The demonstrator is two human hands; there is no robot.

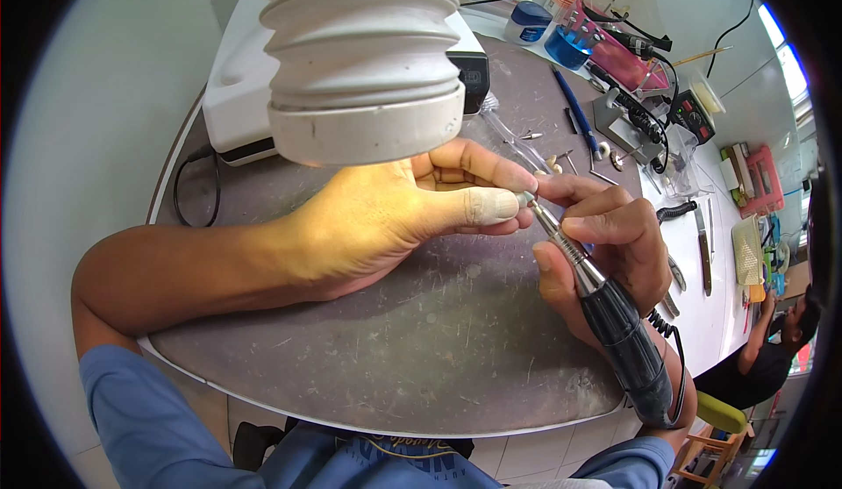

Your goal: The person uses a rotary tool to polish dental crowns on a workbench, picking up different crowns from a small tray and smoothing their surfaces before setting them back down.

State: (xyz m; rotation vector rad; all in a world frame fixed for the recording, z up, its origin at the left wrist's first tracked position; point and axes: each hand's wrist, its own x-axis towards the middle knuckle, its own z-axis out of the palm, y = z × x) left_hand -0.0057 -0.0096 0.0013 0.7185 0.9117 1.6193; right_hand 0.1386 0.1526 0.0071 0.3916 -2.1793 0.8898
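Note:
My left hand [377, 213] pinches a small pale piece [524, 199] between thumb and fingertips, below the hose mouth. The fingers cover most of it, so its exact kind does not show. The thumb looks dusty or wrapped at its tip. In my right hand [618, 239] is a rotary handpiece [614, 322], black with a metal nose, gripped like a pen. Its tip meets or nearly meets the pale piece. My right fingertips come close to the left ones. A coiled black cord [664, 327] runs along the handpiece.
A white ribbed hose [364, 59] hangs over my left hand, before a white machine [239, 85]. Loose burs [531, 135], a blue pen-like tool [574, 107], a blue holder [568, 48] and a pink container [627, 59] lie back right. Another person [754, 362] sits far right.

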